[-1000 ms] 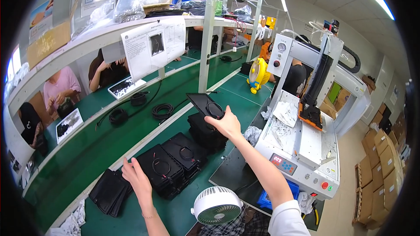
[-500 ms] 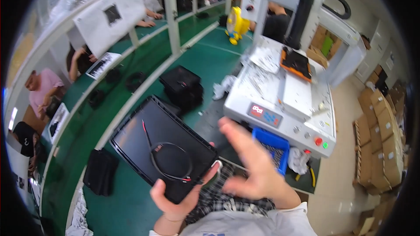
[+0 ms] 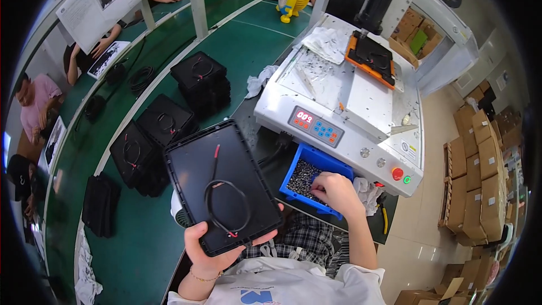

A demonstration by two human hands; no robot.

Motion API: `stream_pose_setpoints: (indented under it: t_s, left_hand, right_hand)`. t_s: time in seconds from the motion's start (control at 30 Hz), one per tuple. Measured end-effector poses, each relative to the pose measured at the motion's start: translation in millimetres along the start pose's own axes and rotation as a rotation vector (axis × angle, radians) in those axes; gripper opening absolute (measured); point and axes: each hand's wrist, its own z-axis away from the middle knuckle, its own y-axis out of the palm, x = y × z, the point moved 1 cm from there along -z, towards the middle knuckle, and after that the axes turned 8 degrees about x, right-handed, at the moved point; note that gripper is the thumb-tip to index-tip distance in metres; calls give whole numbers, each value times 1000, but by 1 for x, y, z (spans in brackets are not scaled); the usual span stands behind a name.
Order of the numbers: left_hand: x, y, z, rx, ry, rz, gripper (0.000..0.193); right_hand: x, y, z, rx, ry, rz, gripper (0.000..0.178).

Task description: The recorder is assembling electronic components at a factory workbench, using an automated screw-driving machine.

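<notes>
My left hand (image 3: 217, 248) grips the lower edge of a black rectangular plastic panel (image 3: 195, 169), thumb on its inner face and fingers beneath. A coiled black cable (image 3: 248, 206) with red wire ends lies on that panel, which is held tilted over my lap. At the right, my right hand (image 3: 339, 193) reaches into a blue bin (image 3: 289, 187) of small metal screws (image 3: 305, 172). Its fingertips are pinched together among the screws; whatever sits between them is too small to make out.
A white bench machine (image 3: 353, 149) carries another black panel in an orange fixture (image 3: 361, 68). Stacks of black panels (image 3: 200, 87) stand on the green bench (image 3: 147, 248). Pliers with yellow handles (image 3: 385, 220) lie beside the bin. Cartons (image 3: 483, 175) are piled at right; co-workers sit across the bench.
My right hand has moved from mid-air beside the panel into the blue bin, its fingers closing. The panel is still in my left hand, now more upright. The view has shifted, showing more panel stacks.
</notes>
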Motion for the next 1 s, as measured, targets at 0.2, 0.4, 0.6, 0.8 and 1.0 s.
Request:
stream_pose_setpoints:
  t_s: [0.2, 0.4, 0.6, 0.8, 1.0]
  left_hand:
    - [4, -11, 4, -48, -73, -35, 84]
    - [4, -18, 6, -6, -49, 51, 76]
    - [10, -27, 8, 32, -92, 76, 73]
    - [18, -42, 17, 54, -126, 248, 63]
    - [24, -52, 27, -61, -102, 162, 61]
  right_hand:
    - [-3, -4, -1, 140, 46, -103, 10]
    - [-10, -9, 2, -81, -44, -191, 8]
    - [14, -28, 22, -355, -60, -510, 11]
    - [77, -42, 42, -512, -470, -575, 20]
    - [111, -41, 31, -371, -591, -720, 22]
